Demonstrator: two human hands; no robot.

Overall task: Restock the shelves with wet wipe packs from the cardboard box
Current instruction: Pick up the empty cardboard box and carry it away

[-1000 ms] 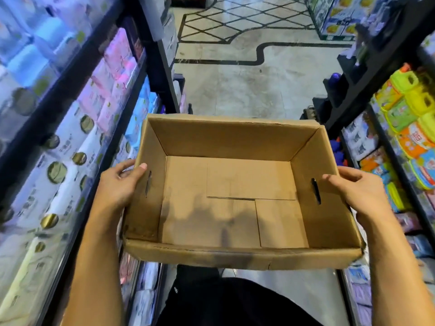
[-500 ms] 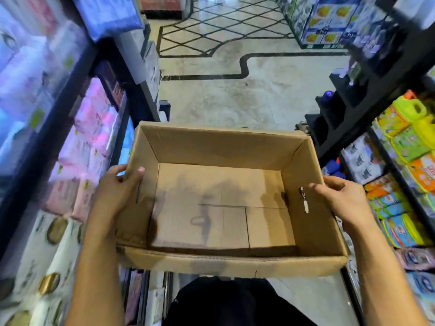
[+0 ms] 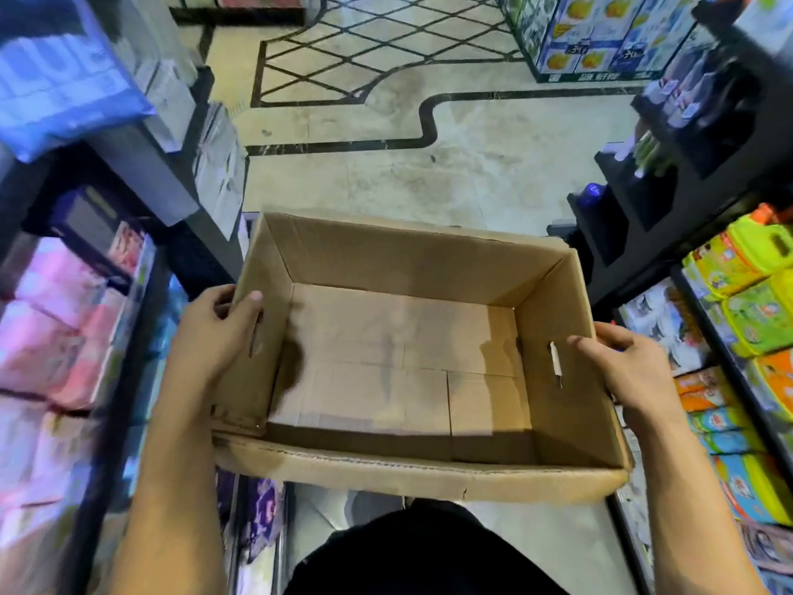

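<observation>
An open brown cardboard box (image 3: 403, 259) hangs in the air in front of me, and its inside holds nothing. My left hand (image 3: 210, 337) grips the box's left wall, thumb hooked over the rim. My right hand (image 3: 626, 367) grips the right wall near a slit handle, thumb over the rim. Pink and white wipe packs (image 3: 55, 337) fill the shelf on my left, blurred by motion.
Dark shelving (image 3: 141, 173) lines the left side of the aisle. On the right, a shelf (image 3: 729, 380) carries yellow, green and orange packs. Tiled floor (image 3: 429, 178) stretches ahead, with stacked printed cartons (image 3: 600, 32) at the far end.
The view has moved forward along the aisle with the box carried in both hands. The white-and-gold packs on the left have slid out of view; both grips are unchanged.
</observation>
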